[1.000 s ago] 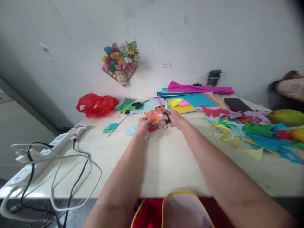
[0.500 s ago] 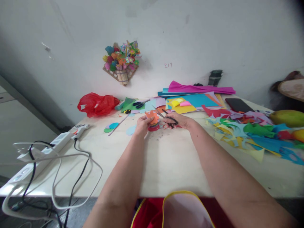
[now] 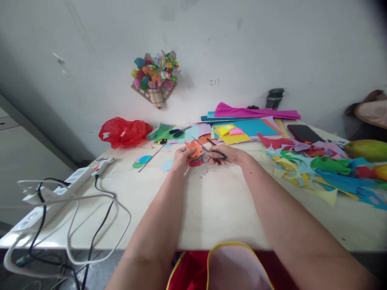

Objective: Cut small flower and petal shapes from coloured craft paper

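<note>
- While the left hand (image 3: 181, 158) pinches an orange paper shape (image 3: 194, 149) between thumb and fingertips, the right hand (image 3: 229, 155) is closed through the black loops of the scissors (image 3: 218, 154)
- Scissor blades stand apart in a narrow V, their tips pointing from the right fingers toward the orange paper shape; whether they touch it I cannot tell
- Directly under the left fingertips a red paper disc (image 3: 196, 162) lies on the table (image 3: 211, 201)
- Just left of the left fingers are a pale blue cut-out (image 3: 167, 165), a thin stick (image 3: 151, 158) lying slantwise, and green and blue paper circles (image 3: 139, 162)
- Beyond the fingers, toward the wall, a second pair of scissors (image 3: 179, 131) rests on a spread of coloured sheets (image 3: 250, 128)
- Well to the right of the right hand lie a heap of paper scraps (image 3: 320, 169), a dark phone (image 3: 304, 133) and a green fruit (image 3: 367, 150)
- Far left of the left hand sits a red plastic bag (image 3: 122, 133), and nearer the table's edge a white power strip (image 3: 57, 193) with looping cables
- On the wall above the hands hangs a basket of paper flowers (image 3: 155, 78)
</note>
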Action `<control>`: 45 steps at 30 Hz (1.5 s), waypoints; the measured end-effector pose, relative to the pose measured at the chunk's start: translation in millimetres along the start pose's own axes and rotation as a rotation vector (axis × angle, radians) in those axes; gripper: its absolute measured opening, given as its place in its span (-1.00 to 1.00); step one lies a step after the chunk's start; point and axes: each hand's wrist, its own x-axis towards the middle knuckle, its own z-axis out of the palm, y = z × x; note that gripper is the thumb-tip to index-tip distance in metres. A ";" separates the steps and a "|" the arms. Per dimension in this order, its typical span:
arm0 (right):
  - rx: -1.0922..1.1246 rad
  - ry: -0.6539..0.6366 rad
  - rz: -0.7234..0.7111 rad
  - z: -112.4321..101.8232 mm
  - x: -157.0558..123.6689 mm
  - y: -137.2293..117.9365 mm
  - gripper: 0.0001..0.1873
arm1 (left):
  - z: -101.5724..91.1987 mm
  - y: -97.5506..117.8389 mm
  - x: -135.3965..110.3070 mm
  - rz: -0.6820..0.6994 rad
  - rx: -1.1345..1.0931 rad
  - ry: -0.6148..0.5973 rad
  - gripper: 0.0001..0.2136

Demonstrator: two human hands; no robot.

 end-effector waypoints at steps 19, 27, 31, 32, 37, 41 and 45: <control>-0.064 0.015 0.032 2.9 -1.3 -4.9 -0.73 | -1.4 -1.9 1.5 -0.007 -0.011 -0.014 -0.73; -0.091 0.012 0.069 3.9 -0.7 -6.5 -0.73 | -3.1 -3.5 3.4 -0.002 -0.031 -0.028 -0.76; -0.100 0.006 0.065 3.5 -0.3 -5.9 -0.74 | -3.4 -2.8 3.0 -0.005 -0.025 -0.035 -0.75; -0.101 0.003 0.060 3.2 0.0 -5.4 -0.74 | -3.5 -2.6 2.9 -0.007 -0.022 -0.034 -0.75; -0.088 -0.007 0.049 2.1 0.7 -4.1 -0.76 | -3.2 -1.9 2.6 -0.015 -0.013 -0.020 -0.77; -0.075 -0.011 0.051 3.0 -0.6 -5.7 -0.76 | -3.2 -1.9 2.4 -0.015 -0.028 -0.028 -0.77; -0.078 -0.009 0.058 3.2 -0.5 -5.0 -0.78 | -3.7 -2.7 2.8 0.000 -0.039 -0.040 -0.75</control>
